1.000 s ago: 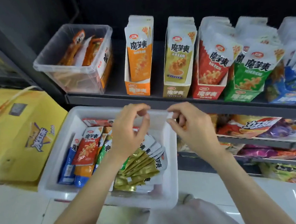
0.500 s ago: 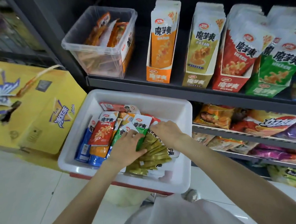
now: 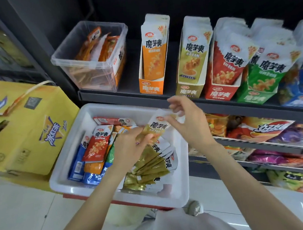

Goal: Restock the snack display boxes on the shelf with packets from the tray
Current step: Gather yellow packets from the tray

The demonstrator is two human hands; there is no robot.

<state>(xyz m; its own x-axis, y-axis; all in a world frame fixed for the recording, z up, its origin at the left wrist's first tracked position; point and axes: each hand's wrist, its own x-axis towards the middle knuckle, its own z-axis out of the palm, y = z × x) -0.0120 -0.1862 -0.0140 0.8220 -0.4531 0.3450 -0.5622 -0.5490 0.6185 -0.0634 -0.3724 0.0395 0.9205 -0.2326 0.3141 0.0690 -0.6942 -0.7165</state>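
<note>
Right hand (image 3: 190,122), now lifting off the tray (image 3: 90,113), is pinching a gold packet (image 3: 157,126) the left hand (image 3: 129,147) is gripping; it is risking slipping back.

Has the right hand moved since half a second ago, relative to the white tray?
Yes. The right hand has lifted off the olive packets toward the white tray's far rim, pinching one olive packet.

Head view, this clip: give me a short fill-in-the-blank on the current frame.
1. Both hands hold a packet coloured ____.
2. The loose packets lie in a ____ tray.
3. On the shelf, the display box nearest the clear bin is ____.

Missing words: gold; white; orange
</note>
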